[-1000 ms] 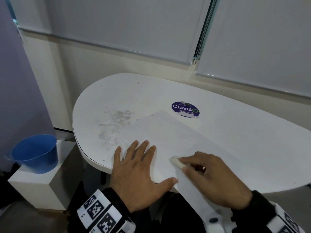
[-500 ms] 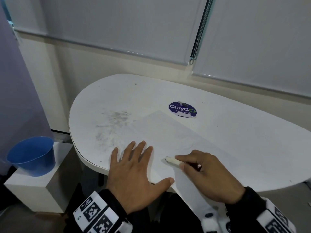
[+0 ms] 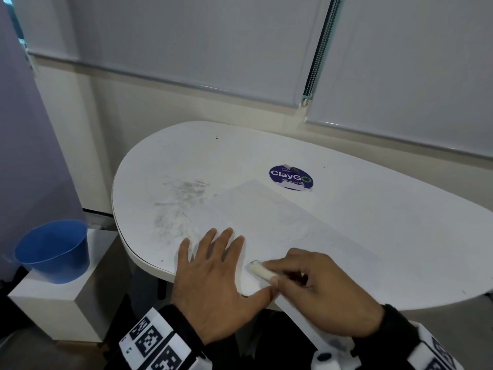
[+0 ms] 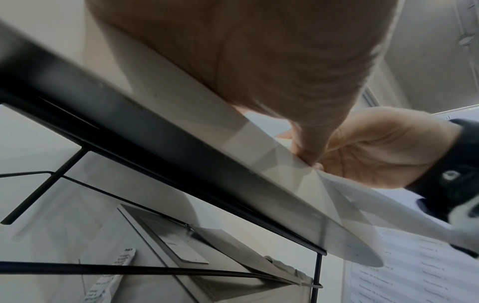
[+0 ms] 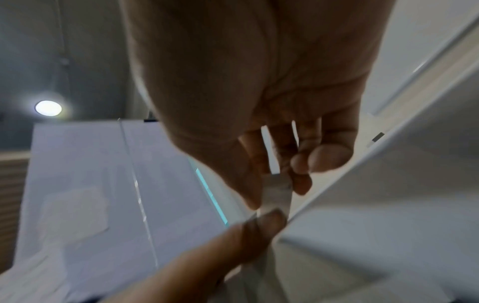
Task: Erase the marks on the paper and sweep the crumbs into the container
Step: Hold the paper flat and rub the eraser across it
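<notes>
Your left hand (image 3: 213, 284), fingers spread, pins the pale, faintly marked paper (image 3: 280, 222) at the worktop's (image 3: 373, 209) near edge; your right hand (image 3: 328, 295) pinches a white eraser (image 3: 260, 270) on it.

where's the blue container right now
In the head view the blue container is off the table, low on the far left, standing on a white box beside the table's rounded left end, well away from both hands.
</notes>
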